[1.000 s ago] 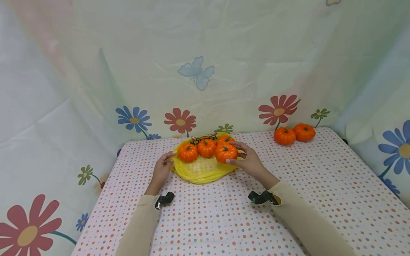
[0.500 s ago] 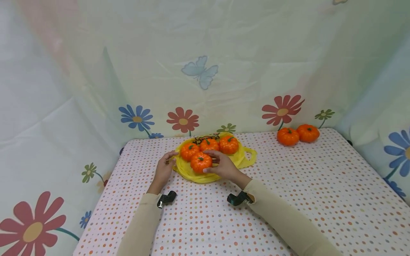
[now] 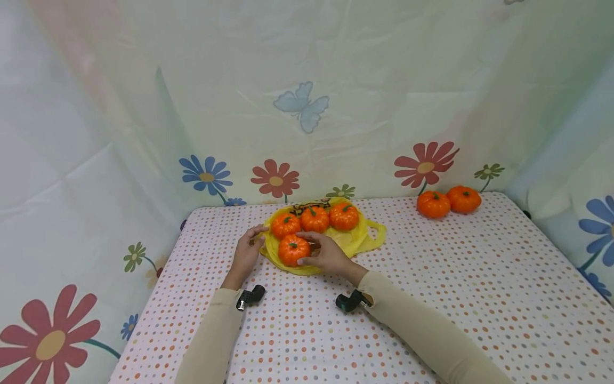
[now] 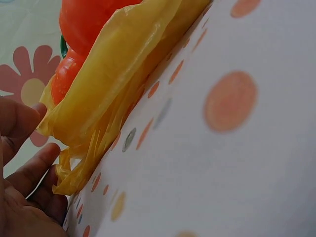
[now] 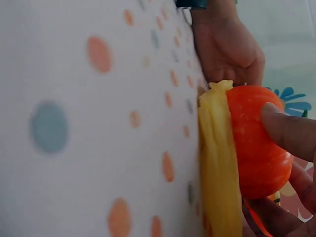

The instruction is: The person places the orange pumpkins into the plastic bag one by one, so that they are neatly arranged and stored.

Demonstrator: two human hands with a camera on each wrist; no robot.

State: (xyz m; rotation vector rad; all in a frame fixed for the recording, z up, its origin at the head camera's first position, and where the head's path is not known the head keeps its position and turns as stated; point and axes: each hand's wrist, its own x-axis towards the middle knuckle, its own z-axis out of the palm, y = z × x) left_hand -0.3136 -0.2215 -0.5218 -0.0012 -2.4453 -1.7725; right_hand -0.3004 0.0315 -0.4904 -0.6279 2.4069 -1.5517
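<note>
Long beige sleeves [image 3: 211,333], black bent wrist cameras [image 3: 250,297].

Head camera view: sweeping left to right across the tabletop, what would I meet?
Left hand, front pumpkin, right hand, yellow bag's loop handle, left pumpkin of the far pair, right pumpkin of the far pair.

Glossy orange pumpkin [image 3: 293,252], green stem [image 3: 293,245] up, at near left edge of crumpled yellow bag [image 3: 356,243]
</note>
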